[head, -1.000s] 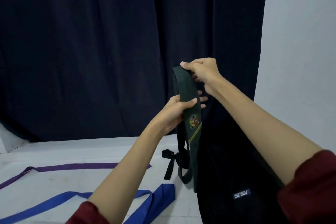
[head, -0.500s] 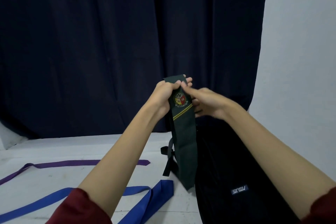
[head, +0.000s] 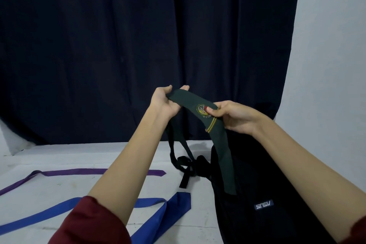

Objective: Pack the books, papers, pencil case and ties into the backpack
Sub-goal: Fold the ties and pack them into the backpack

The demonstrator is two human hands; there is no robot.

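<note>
Green cloth is what you are holding: a dark green tie (head: 200, 108) stretched between your two hands, up in the air over the black backpack (head: 263, 184). Your left hand (head: 165, 102) grips one end of the tie, with the thumb and fingers curled around the fold at the top. Your right hand (head: 231, 115) pinches the tie a little way along, right beside the small round badge (head: 202, 109) sewn on it. Just below the badge there are two thin yellow stripes (head: 212, 125).

From your right hand, the wide part of the tie hangs down in front of the backpack. From your left hand, the thin part drops down in a loop toward the tabletop (head: 59, 180).

The backpack stands on the right side of the tabletop, close to you. It has a small label (head: 264, 205) on its front. Its black straps (head: 186, 166) lie on the tabletop just left of it.

Two more ties lie flat on the white tabletop, to your left. The purple tie (head: 79, 172) is farther from you. The blue tie (head: 158, 210) is nearer, partly under your left arm. A dark curtain (head: 118, 45) hangs behind everything, and you wear dark red sleeves (head: 89, 222).
</note>
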